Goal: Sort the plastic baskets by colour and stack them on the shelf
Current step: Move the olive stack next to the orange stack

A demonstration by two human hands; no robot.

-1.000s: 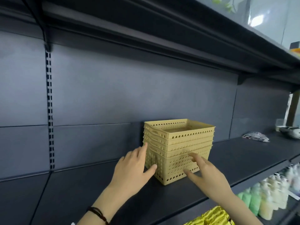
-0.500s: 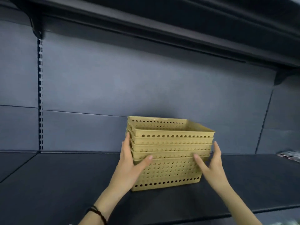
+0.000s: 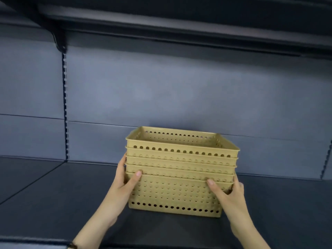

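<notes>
A: Hands first. We logged the left hand [image 3: 125,184] clamped on the left end of the yellow basket stack [image 3: 179,169], thumb over the front face near the lowest rim, fingers wrapped round the side.

B: And the right hand [image 3: 227,192] did the same on the right end. So both were holding the stack between them, not spread open.

A: What changed? A second before, we saw the hands only reaching, fingers loose, stack seen at an angle. Half a second before, palms had closed on the sides. At this moment the grip was tighter and the stack sat squarer to us.

B: Position: five nested baskets, standing on the shelf [image 3: 62,203], roughly mid-width, nearer the back panel [image 3: 179,96] than the front edge. We couldn't tell if the rear touched the panel.

A: Lifted or resting? Base looked down on the shelf board; we weren't sure.

B: Meaning for the task: we judged the yellow pile done and just being squared up. No other colours were in view, so they remained to sort.
</notes>
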